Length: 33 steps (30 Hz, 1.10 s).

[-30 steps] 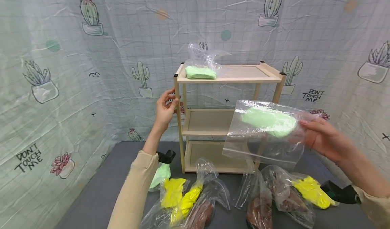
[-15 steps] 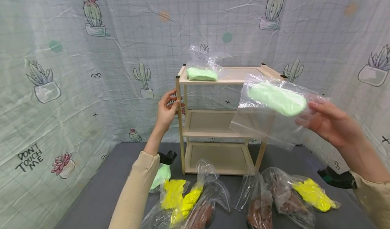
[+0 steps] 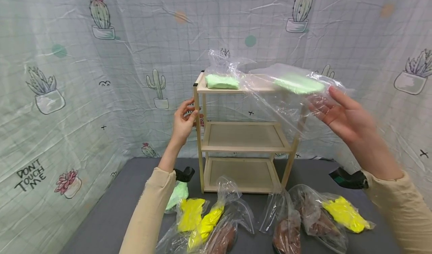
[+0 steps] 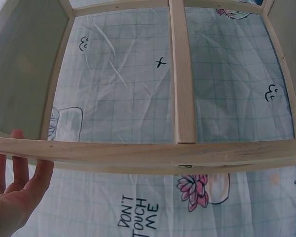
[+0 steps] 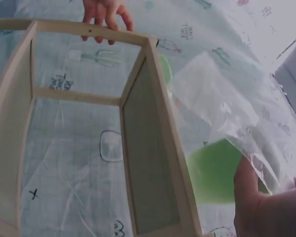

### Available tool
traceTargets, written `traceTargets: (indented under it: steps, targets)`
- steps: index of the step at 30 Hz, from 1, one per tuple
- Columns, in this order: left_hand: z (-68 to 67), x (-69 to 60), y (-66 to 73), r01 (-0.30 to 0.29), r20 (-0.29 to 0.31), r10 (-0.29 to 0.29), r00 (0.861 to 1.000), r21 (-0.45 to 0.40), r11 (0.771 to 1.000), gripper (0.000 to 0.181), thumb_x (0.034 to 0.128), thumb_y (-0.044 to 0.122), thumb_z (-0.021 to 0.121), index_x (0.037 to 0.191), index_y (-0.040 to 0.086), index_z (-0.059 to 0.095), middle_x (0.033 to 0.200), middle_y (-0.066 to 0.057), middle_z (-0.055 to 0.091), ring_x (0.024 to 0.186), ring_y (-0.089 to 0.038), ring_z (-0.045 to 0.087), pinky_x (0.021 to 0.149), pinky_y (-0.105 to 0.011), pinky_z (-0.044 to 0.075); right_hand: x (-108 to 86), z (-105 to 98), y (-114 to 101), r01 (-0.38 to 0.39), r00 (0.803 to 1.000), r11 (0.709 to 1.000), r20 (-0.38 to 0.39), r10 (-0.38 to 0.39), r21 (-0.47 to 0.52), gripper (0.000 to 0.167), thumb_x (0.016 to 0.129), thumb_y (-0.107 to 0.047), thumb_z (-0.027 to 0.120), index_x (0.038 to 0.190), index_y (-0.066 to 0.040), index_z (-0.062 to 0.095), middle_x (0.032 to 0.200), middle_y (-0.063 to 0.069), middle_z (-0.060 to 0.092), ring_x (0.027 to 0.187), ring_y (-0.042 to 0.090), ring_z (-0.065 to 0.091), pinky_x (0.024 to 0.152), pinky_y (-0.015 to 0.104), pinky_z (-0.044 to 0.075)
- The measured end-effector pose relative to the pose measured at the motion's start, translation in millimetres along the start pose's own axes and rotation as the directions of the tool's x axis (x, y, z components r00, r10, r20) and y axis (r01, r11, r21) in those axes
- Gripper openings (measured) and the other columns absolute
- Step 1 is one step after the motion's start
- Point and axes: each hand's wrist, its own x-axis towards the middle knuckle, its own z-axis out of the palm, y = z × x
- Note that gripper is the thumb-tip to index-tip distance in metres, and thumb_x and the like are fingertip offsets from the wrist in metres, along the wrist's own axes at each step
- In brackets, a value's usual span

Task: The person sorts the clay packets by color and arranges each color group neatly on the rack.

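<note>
A three-tier wooden shelf rack [image 3: 245, 149] stands in the middle. My left hand [image 3: 183, 122] holds its left front post, fingers reaching behind the wood; the left wrist view shows the fingers [image 4: 34, 178] against that post. My right hand [image 3: 351, 119] pinches the edge of a clear zip bag [image 3: 270, 96] with a light green slab [image 3: 300, 84] inside, at the height of the top shelf's right half. In the right wrist view the green slab [image 5: 214, 173] appears beside the top shelf. Another bagged green slab [image 3: 222, 81] lies on the top shelf's left end.
On the dark table before the rack lie bagged yellow pieces [image 3: 191, 214] and bagged brown pieces [image 3: 287, 231]. A bagged green piece [image 3: 178, 194] is partly behind my left sleeve. A cactus-print cloth [image 3: 135, 29] hangs behind and at both sides.
My right hand has raised the bagged green slab and brought it left, from in front of the rack to the top shelf's level. My left hand stays on the post.
</note>
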Motion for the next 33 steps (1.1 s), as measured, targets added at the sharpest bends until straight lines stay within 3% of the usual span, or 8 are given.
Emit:
traceTargets:
  steps: [4, 7, 14, 19, 23, 27, 30, 33]
  targets:
    - [-0.4, -0.8, 0.4, 0.001, 0.006, -0.001, 1.0, -0.011, 1.0, 0.04, 0.0891, 0.005, 0.049, 0.129, 0.006, 0.044, 0.089, 0.002, 0.051, 0.07, -0.004, 0.062, 0.063, -0.031, 0.054, 12.8, 6.6, 7.9, 0.059, 0.987, 0.994, -0.141, -0.072, -0.096, 0.022, 0.094, -0.009, 0.041, 0.116, -0.007, 0.047, 0.106, 0.015, 0.058, 0.095, 0.031, 0.058, 0.078, 0.04, 0.049]
    - [-0.1, -1.3, 0.7, -0.003, 0.006, 0.003, 1.0, -0.016, 1.0, 0.04, 0.0891, 0.004, 0.049, 0.129, 0.006, 0.044, 0.09, 0.002, 0.051, 0.069, -0.002, 0.062, 0.062, -0.029, 0.054, 23.7, 10.8, 14.4, 0.093, 0.969, 0.991, -0.221, -0.111, -0.091, 0.023, 0.091, -0.008, 0.048, 0.114, -0.011, 0.046, 0.106, 0.014, 0.054, 0.092, 0.031, 0.059, 0.077, 0.038, 0.05]
    - [-1.0, -2.2, 0.4, 0.0, -0.003, 0.0, 1.0, -0.002, 1.0, 0.04, 0.089, 0.004, 0.049, 0.129, 0.006, 0.044, 0.09, -0.001, 0.053, 0.07, -0.002, 0.062, 0.061, -0.03, 0.054, 49.6, 24.6, 24.4, 0.129, 0.924, 0.991, -0.358, -0.136, -0.042, 0.049, 0.084, -0.018, 0.059, 0.125, -0.028, 0.033, 0.128, 0.005, 0.038, 0.119, 0.021, 0.043, 0.092, 0.03, 0.044]
    - [-0.1, -1.9, 1.4, -0.011, -0.001, 0.011, 1.0, 0.013, 1.0, 0.04, 0.0893, 0.004, 0.049, 0.129, 0.005, 0.044, 0.092, -0.007, 0.054, 0.07, -0.002, 0.062, 0.065, -0.037, 0.053, 72.7, 35.4, 26.1, 0.17, 0.881, 0.985, -0.446, -0.158, -0.012, 0.059, 0.082, -0.02, 0.061, 0.13, -0.033, 0.029, 0.128, 0.007, 0.037, 0.121, 0.022, 0.041, 0.082, 0.026, 0.046]
    - [0.1, -0.9, 1.4, -0.017, 0.0, 0.017, 1.0, 0.011, 1.0, 0.04, 0.0894, 0.004, 0.049, 0.129, 0.005, 0.044, 0.09, -0.003, 0.054, 0.07, -0.001, 0.062, 0.063, -0.032, 0.054, 87.3, 40.0, 30.9, 0.168, 0.87, 0.984, -0.46, -0.176, -0.058, 0.054, 0.085, -0.022, 0.057, 0.13, -0.032, 0.029, 0.123, 0.009, 0.038, 0.115, 0.024, 0.045, 0.077, 0.026, 0.047]
    - [0.3, -1.0, 0.8, -0.012, -0.003, 0.012, 1.0, -0.004, 1.0, 0.039, 0.0895, 0.004, 0.049, 0.129, 0.004, 0.044, 0.089, 0.0, 0.053, 0.07, -0.002, 0.062, 0.06, -0.023, 0.053, 97.3, 43.3, 36.9, 0.14, 0.864, 0.984, -0.473, -0.174, -0.107, 0.057, 0.086, -0.025, 0.055, 0.134, -0.03, 0.024, 0.132, 0.007, 0.032, 0.123, 0.025, 0.039, 0.091, 0.029, 0.044]
    - [0.1, -1.3, 0.3, -0.017, -0.002, 0.017, 1.0, -0.009, 1.0, 0.039, 0.0896, 0.003, 0.048, 0.128, 0.004, 0.044, 0.091, -0.008, 0.053, 0.07, -0.002, 0.062, 0.059, -0.022, 0.052, 101.0, 45.3, 39.3, 0.116, 0.871, 0.989, -0.47, -0.144, -0.087, 0.069, 0.086, -0.027, 0.055, 0.141, -0.029, 0.013, 0.146, 0.006, 0.017, 0.135, 0.023, 0.023, 0.107, 0.032, 0.027]
    - [-0.1, -1.5, 0.4, -0.025, -0.001, 0.025, 1.0, -0.012, 1.0, 0.039, 0.0895, 0.004, 0.048, 0.128, 0.003, 0.044, 0.094, -0.017, 0.052, 0.071, -0.005, 0.063, 0.059, -0.022, 0.052, 99.5, 45.7, 38.1, 0.083, 0.888, 0.997, -0.455, -0.073, 0.004, 0.077, 0.087, -0.032, 0.055, 0.143, -0.03, 0.001, 0.151, -0.001, 0.002, 0.139, 0.018, 0.008, 0.112, 0.034, 0.013]
